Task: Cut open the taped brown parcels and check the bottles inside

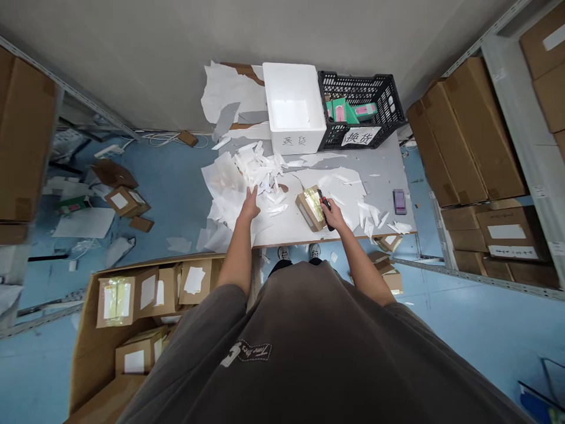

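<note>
My right hand is closed round a red and black box cutter. The cutter lies across the right edge of a small brown cardboard box sealed with yellowish tape, which sits tilted on the table. My left hand is open, its fingers stretched toward a heap of white paper scraps. Whether the fingertips touch the scraps I cannot tell. Thin white sheets lie just left of that hand.
A white foam box and a black crate with green and pink packages stand at the back. A phone lies on the right. At lower left, a large carton holds several boxes. Shelves with cartons flank the right.
</note>
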`<action>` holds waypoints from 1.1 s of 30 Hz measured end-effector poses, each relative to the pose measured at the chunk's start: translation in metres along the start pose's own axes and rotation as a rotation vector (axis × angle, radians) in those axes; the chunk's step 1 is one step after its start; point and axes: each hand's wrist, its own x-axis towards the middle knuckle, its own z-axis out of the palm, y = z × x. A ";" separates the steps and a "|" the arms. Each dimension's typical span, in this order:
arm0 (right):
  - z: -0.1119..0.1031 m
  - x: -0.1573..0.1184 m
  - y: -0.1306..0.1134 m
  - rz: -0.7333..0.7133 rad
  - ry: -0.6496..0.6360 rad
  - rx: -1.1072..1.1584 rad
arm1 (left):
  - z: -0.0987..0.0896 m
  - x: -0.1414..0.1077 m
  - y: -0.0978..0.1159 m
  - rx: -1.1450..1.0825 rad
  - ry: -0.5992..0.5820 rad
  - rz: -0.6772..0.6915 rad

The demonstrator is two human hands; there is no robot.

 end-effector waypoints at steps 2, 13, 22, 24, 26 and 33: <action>-0.003 0.003 0.001 0.013 0.000 -0.086 | 0.001 -0.005 -0.001 0.029 0.009 -0.008; 0.005 0.066 -0.001 0.004 -0.151 -0.463 | 0.062 -0.026 0.129 0.147 -0.144 0.278; 0.012 0.086 -0.002 -0.027 -0.229 -0.578 | 0.109 -0.020 0.189 0.238 -0.232 0.117; 0.014 0.086 -0.004 0.001 -0.241 -0.578 | 0.111 -0.018 0.191 0.250 -0.248 0.079; 0.016 0.087 -0.008 0.024 -0.258 -0.573 | 0.112 -0.017 0.193 0.246 -0.252 0.069; 0.012 0.095 -0.023 0.051 -0.334 -0.632 | 0.114 -0.019 0.192 0.230 -0.241 0.079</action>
